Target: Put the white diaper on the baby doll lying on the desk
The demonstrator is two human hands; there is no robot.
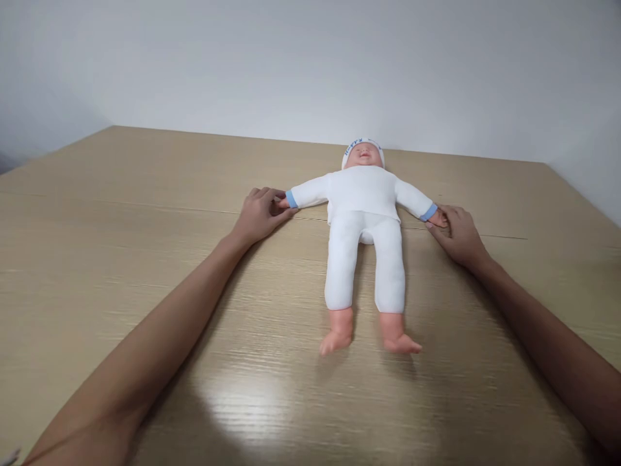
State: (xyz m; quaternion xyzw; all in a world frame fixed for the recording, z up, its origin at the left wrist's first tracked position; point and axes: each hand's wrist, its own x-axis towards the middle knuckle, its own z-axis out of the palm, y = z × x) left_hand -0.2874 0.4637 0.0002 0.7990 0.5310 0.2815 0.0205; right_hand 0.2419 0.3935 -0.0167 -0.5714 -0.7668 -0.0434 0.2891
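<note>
Doll (pixel 367 223) face up on the table (pixel 184 162), squarely between the two grips, head beyond them, bare feet (pixel 338 331) on the near side. Left hand (pixel 261 212) closed about one doll hand, thumb near the cuff; right hand (pixel 458 234) likewise closed about the other. Step in hand, by my reading: holding both arms spread outward. Next move seems to call for even pressure on both sides, or a loosened pinch before either arm is shifted. Appearance: white top (pixel 363 184) and trousers (pixel 339 265), blue cuffs (pixel 429 211) right beside the grips, pink feet splayed, smiling, white cap (pixel 346 156) with blue lettering, "Happy" legible, remainder unclear.
</note>
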